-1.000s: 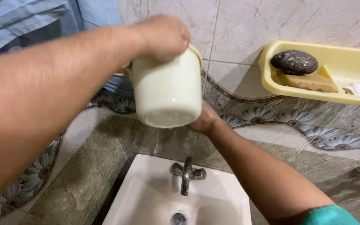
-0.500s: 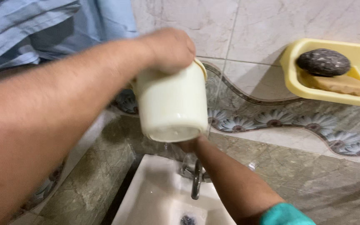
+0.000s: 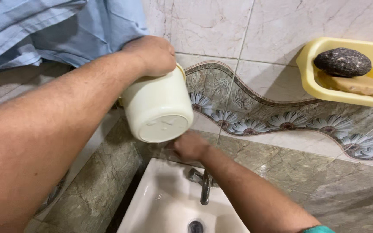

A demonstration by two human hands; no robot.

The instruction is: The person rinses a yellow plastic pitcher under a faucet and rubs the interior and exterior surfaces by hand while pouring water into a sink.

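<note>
Cream plastic, a mug [image 3: 158, 108] hangs tipped on its side over the marble ledge [image 3: 96, 190], its base turned toward the viewer and its mouth toward the tiled wall [image 3: 221, 30]. The left hand [image 3: 150, 54] has its grip clamped over the mug's rim from above, fingers curled behind it. The right hand [image 3: 189, 146] lies lower, resting on the ledge just behind the tap [image 3: 203, 185], right under the mug's base; whether its fingers are closed on something or lying loose I cannot tell, since they point away and are partly hidden.

The step in hand looks like tipping the mug toward the wall while the right hand works at the spot below it. By my judgement, the next move calls for a steady left wrist, so that the rim keeps off the tiles.

Room is tight at the back: the mug sits close to the wall and to the blue cloth [image 3: 44, 30] hanging at upper left. To the right a yellow tray [image 3: 311, 82] juts from the wall, carrying 1 dark stone [image 3: 342, 61] and 1 brown soap bar [image 3: 359, 85], well apart from both hands. The open space is downward and toward the viewer, over the white basin [image 3: 160, 211], where nothing stands in the way but the tap.
</note>
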